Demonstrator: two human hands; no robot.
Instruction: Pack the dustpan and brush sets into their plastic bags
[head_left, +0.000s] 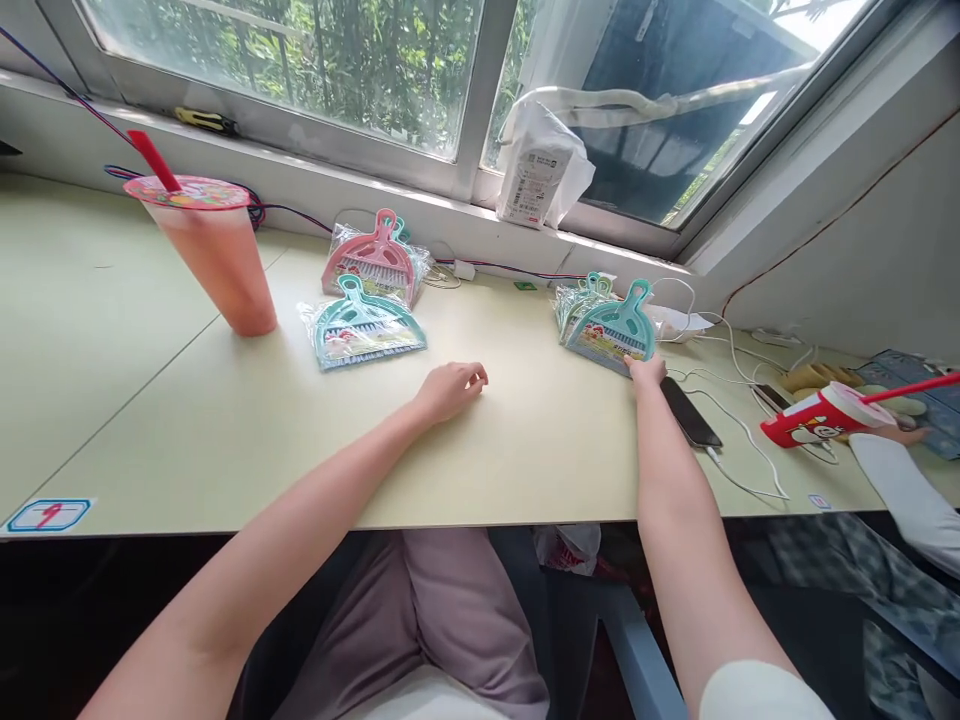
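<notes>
Phone [690, 412] sits just beside my right wrist, white cable [750, 492] plugged into its near end. Left hand [448, 392] is down on the table [525, 450], fingers loosely curled, nothing in them. Right hand [646, 371] has the near right corner of the right teal set [616, 322] in a narrow pinch, thumb in front. Far-side fingers are hidden by the pack, so can't tell how firm that is

Risks, my read: corner-only hold on slick film, so the pack could twist or slip if it's lifted from there. It overlaps the pile [577, 300] behind; snagged wrap could drag those along or topple them. Wrist swinging right could knock the phone or hook its cable

Right teal set: handle points away from me toward the window wall, leaning right. Wide lip faces me and runs crosswise, right end nearer; that looks like the long axis. It's on the right part of the table, in front of the pile

Farther left: left teal set [367, 335], handle away from me, with pink set [367, 262] just behind it. Tall cup [217, 250] stands left of both, well apart from my hands
</notes>
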